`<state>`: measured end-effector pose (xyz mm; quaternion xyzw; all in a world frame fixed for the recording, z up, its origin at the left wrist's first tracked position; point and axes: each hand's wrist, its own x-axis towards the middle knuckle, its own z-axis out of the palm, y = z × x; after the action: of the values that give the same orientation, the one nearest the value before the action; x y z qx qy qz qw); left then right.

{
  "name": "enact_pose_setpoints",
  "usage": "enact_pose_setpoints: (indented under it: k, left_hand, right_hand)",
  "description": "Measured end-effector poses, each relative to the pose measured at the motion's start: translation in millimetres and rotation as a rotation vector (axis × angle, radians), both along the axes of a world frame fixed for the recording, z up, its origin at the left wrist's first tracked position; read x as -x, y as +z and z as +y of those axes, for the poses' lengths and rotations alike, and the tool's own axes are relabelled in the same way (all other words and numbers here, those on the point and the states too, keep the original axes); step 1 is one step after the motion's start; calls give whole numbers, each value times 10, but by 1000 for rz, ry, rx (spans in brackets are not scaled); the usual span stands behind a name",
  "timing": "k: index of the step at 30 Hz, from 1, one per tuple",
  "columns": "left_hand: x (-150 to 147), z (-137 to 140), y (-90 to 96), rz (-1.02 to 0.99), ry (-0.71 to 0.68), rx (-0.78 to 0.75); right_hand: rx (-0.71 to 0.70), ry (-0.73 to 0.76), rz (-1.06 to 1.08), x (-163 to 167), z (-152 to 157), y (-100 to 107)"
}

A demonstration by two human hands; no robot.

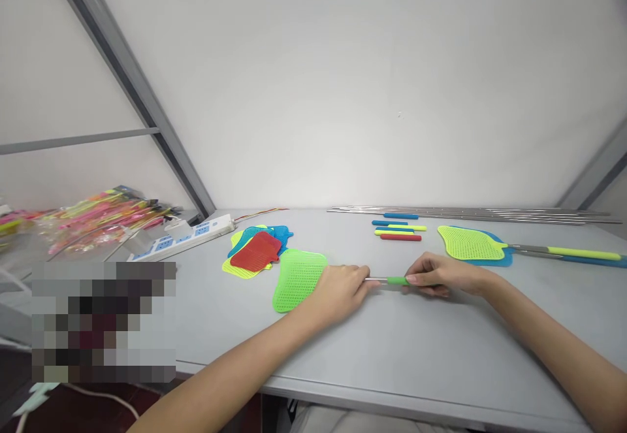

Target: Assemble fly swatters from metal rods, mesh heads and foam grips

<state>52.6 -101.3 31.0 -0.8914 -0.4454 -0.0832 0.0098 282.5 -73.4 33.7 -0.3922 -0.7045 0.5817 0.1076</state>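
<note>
A bright green fly swatter head (300, 279) lies flat on the grey table, with a thin metal rod (377, 279) running out to its right. My left hand (345, 288) is closed round the rod near the head and hides where the two meet. At the rod's right end is a green handle sleeve (397, 281), pinched between the thumb and fingers of my right hand (432, 276). Left of the green head, several loose swatter heads overlap in a pile, a red head (255, 253) on top.
Several loose handle sleeves (400, 237) lie beyond my hands. Long metal rods (470, 213) run along the back wall. Swatters with handles, a yellow one (470, 243) on top, lie at right. A power strip (183, 240) and bagged colourful items (98, 224) are at left.
</note>
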Motion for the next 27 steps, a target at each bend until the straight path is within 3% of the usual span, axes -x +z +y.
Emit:
enact_pose_setpoints:
  k: [4, 12, 27]
  left_hand:
    - [3, 2, -30, -17, 27, -10]
    - [-11, -19, -46, -41, 51, 31]
    - [25, 14, -50, 3, -4, -49]
  right_hand:
    - [19, -71, 27, 50, -28, 1]
    - [51, -62, 31, 73, -19, -15]
    - [127, -88, 112, 110, -50, -13]
